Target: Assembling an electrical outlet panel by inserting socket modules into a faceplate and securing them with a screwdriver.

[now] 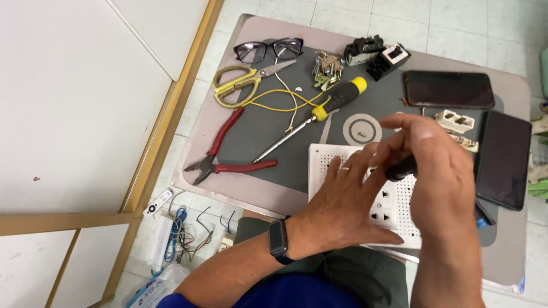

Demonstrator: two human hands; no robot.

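Observation:
My left hand (pixel 342 199) lies flat on a white perforated socket panel (pixel 399 205), fingers spread, a ring on one finger and a dark watch on the wrist. My right hand (pixel 436 165) hovers over the same panel, closed around a black tool handle (pixel 401 169); the tool's tip is hidden under the hand. The panel rests on a dark grey mat (pixel 268 131) at the near edge of a small table, and it carries several socket outlets.
On the mat lie a black-and-yellow screwdriver (pixel 319 111), red-handled pliers (pixel 228 162), gold-handled scissors (pixel 242 82), glasses (pixel 268 50), yellow wire, a pile of small metal parts (pixel 326 68), black socket modules (pixel 377 54) and two dark phones (pixel 448 89). Cables lie on the floor at lower left.

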